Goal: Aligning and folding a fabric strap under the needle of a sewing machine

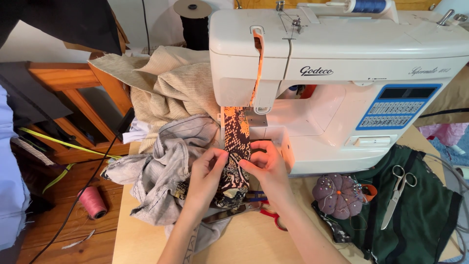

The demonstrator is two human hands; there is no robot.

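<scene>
My left hand point(207, 171) has its fingers closed in a pinch on the left edge of the snake-print strip point(236, 146), and my right hand point(264, 164) matches it, fingers closed on the right edge, so the strip sits stretched between the two. The strip runs from just in front of my knuckles up onto the bed of the sewing machine point(342, 78), its orange top end lying under the needle area. Under my wrists, flat on the worktop point(249, 239), there are red-handled scissors point(266, 215), partly hidden by my right forearm. Left of my left hand is a crumpled grey garment point(161, 171), touching the strip's lower end. Over to the right, a purple pincushion point(338, 194) sits on the edge of a dark green cloth point(420, 215), and silver scissors point(396, 193) lie on that cloth. Down on the wooden floor at left, a pink thread spool point(93, 201) stands beside a black cable. Further back, behind the grey garment, beige fabric point(181, 88) is heaped against the machine's left end. On top of the machine sits a blue thread spool point(369, 6), and behind it to the left a black thread cone point(194, 24).
</scene>
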